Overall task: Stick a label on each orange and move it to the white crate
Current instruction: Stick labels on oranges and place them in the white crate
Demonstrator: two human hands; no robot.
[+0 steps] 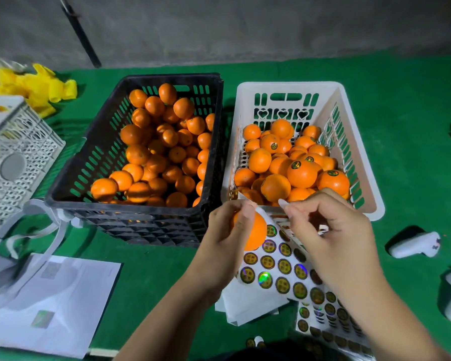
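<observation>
I'm seeing the left hand (232, 230) gripping an orange (254, 231) just in front of the white crate (359, 142) — right hand (331, 227) pinching at the label sheet (276, 272), fingers curled, a sticker not discernible between them.

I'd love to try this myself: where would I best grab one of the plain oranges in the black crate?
Probably take a top orange at the far end of the black crate, from straight above, fingers around its widest part. It sits highest on the heap, and the crate's walls block any sideways approach.
</observation>
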